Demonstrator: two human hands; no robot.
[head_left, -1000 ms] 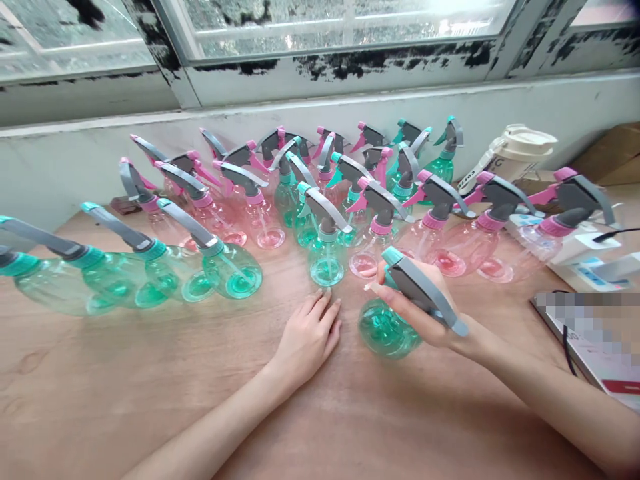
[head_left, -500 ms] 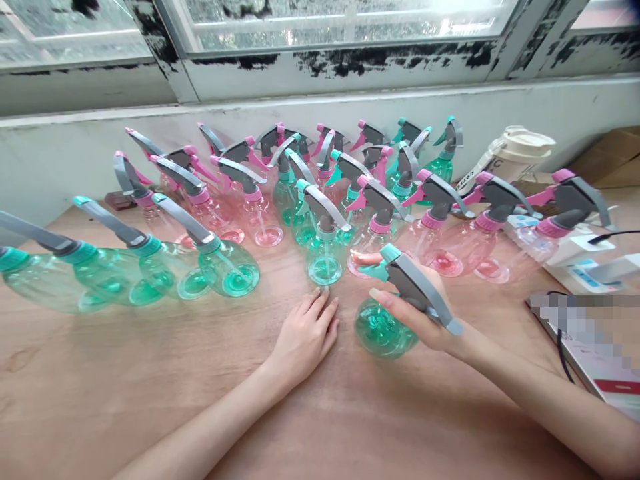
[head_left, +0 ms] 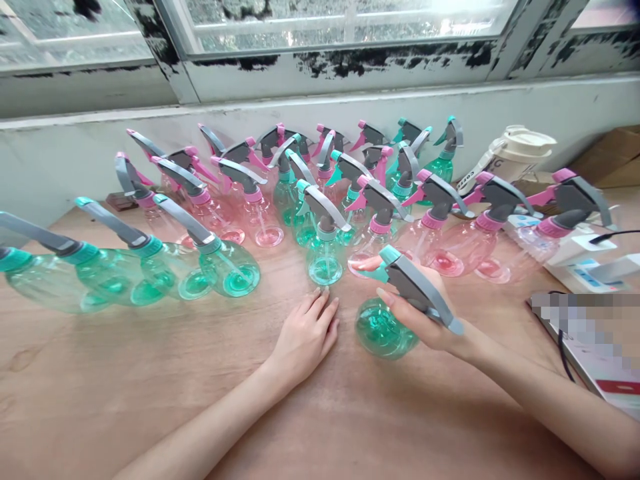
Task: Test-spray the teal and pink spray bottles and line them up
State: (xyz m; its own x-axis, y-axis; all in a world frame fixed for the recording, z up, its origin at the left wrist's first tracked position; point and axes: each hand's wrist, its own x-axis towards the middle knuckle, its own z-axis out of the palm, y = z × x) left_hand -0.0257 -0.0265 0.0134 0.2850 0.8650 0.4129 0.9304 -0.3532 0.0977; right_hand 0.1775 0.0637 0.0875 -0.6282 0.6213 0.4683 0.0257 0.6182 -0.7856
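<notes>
My right hand [head_left: 425, 310] is wrapped round the neck of a green spray bottle [head_left: 385, 330] with a grey and teal trigger head. Its index finger reaches forward along the trigger. Flat on the wooden table [head_left: 165, 393] lies my left hand [head_left: 307, 327], fingers stretched out, holding nothing. Just beyond its fingertips stands another green spray bottle [head_left: 325, 257]. A row of green spray bottles [head_left: 230, 270] is to the left. Pink spray bottles [head_left: 445, 247] stand behind and to the right of the held one.
More pink and green bottles crowd the back, near the white wall [head_left: 55, 160] below the window. A white lidded cup [head_left: 517, 157], a white power strip [head_left: 580, 257] and a thin flat item [head_left: 595, 360] with a black cable are on the right.
The index finger of my right hand has shifted slightly at the trigger. The held bottle and my left hand stay practically where they were.
</notes>
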